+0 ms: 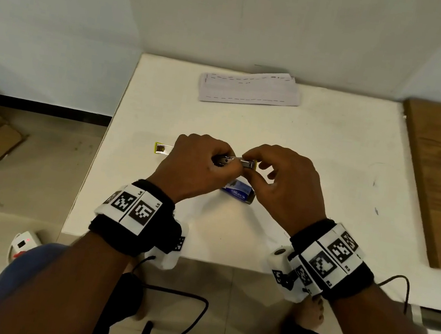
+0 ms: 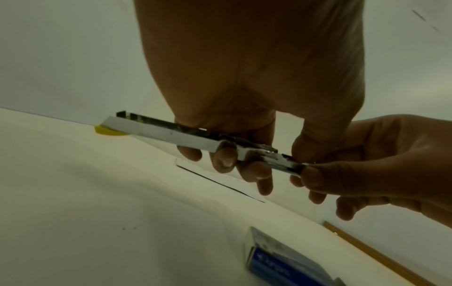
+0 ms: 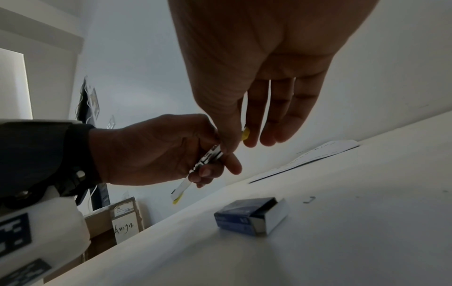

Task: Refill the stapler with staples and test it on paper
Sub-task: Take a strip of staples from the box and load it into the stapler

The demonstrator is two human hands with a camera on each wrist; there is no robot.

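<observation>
The stapler (image 1: 235, 162) is up off the table (image 1: 331, 143), held between both our hands above the middle of the surface, a little toward the near edge. It is swung wide open, so it runs as one long metal strip from left to right.

Going from the left: its yellow-tipped end (image 1: 162, 148) sticks out past our left hand (image 1: 195, 167) toward the left edge. In the left wrist view this end shows as a flat silver arm with an open channel above it. Our left hand is clenched round the middle of the stapler, fingers curled under the metal and thumb on top.

Just to the right, our right hand (image 1: 283, 182) pinches the other end of the stapler between thumb and forefinger; a yellow bit shows at that end too. Its other fingers hang loose and nearly straight, touching nothing. Whether a strip of staples sits under that pinch we cannot tell.

Below the hands, nearer the near edge, a blue box (image 3: 250, 217) lies on the table with its inner tray slid partly out on the right side. It is apart from both hands. A single loose staple (image 3: 309, 200) lies on the table to the right of the box.

At the far edge, a folded stack of paper (image 1: 249, 88) rests flat, with rows of staples already along it.
</observation>
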